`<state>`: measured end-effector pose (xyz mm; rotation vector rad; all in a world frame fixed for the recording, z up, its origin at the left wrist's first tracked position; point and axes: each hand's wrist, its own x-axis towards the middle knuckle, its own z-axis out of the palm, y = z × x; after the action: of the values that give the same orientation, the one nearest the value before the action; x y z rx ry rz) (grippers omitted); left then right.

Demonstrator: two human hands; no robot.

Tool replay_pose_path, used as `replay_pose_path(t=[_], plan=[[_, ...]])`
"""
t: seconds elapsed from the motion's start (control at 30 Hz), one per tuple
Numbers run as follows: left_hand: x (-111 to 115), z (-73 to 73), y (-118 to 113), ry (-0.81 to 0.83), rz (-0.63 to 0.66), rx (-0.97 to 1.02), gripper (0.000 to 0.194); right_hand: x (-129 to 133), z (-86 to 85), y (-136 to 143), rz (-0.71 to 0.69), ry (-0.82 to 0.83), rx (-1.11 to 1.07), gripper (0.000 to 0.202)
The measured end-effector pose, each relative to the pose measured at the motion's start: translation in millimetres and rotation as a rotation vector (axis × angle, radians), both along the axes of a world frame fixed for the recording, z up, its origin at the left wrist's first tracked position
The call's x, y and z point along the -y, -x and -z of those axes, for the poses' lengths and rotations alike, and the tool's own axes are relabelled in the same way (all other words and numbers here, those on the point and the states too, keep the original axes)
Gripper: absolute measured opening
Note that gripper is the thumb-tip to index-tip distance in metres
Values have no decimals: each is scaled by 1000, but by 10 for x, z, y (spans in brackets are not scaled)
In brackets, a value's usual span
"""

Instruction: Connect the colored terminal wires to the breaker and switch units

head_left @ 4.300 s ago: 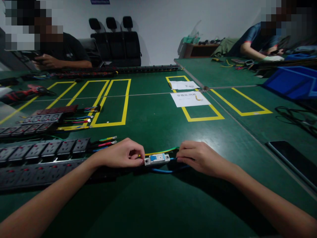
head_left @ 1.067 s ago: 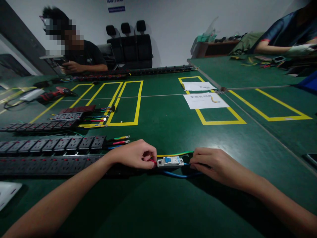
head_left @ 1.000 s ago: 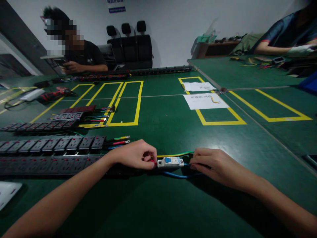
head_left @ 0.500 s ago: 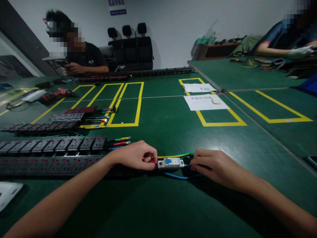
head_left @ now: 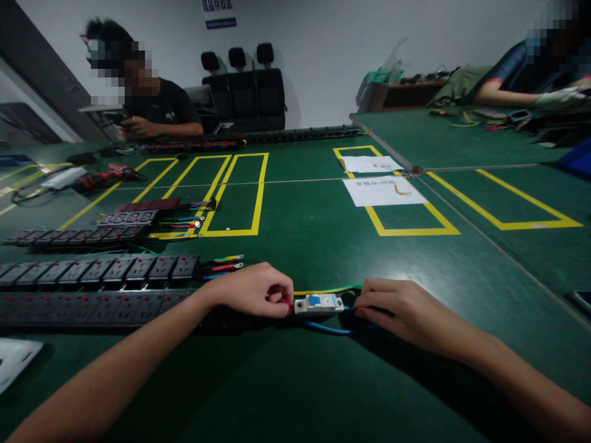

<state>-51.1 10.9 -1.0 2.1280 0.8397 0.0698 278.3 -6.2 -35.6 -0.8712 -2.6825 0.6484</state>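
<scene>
Between my hands lies a white circuit breaker (head_left: pixel 325 304) with a blue switch lever. My left hand (head_left: pixel 261 289) is closed on a red wire (head_left: pixel 287 303) at the breaker's left end. At its right end, my right hand (head_left: pixel 392 307) pinches a blue wire (head_left: pixel 349 308). A yellow-green wire (head_left: pixel 323 292) runs behind the breaker, and a blue wire loop (head_left: pixel 330 330) bows out in front of it. Left of these, partly under my left forearm, stretches a long black socket strip (head_left: pixel 92 311). The wire ends in my fingers are hidden.
Another socket strip (head_left: pixel 115 269) lies just behind, its lugged wires pointing right. Shorter strips (head_left: pixel 87 235) and a red power drill (head_left: pixel 111 177) are farther left. Labelled papers (head_left: pixel 385 191) lie on the green table (head_left: pixel 300 240). Co-workers sit across at left (head_left: pixel 170 107) and right (head_left: pixel 508 74).
</scene>
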Motion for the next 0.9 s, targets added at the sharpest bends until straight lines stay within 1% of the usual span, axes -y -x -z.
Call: replay_pose_path(t=[0.17,0.63,0.9], plan=[[1,1,0,5,-1,-6,9,-2,22,-9,2,0,0,22],[-13,-13,-3,-3,27,-51,12,-4,-6,-9,-8,11,54,22],[-13,-17,-8,-2,26,-57,12,0,-24,3,1,1,39,21]])
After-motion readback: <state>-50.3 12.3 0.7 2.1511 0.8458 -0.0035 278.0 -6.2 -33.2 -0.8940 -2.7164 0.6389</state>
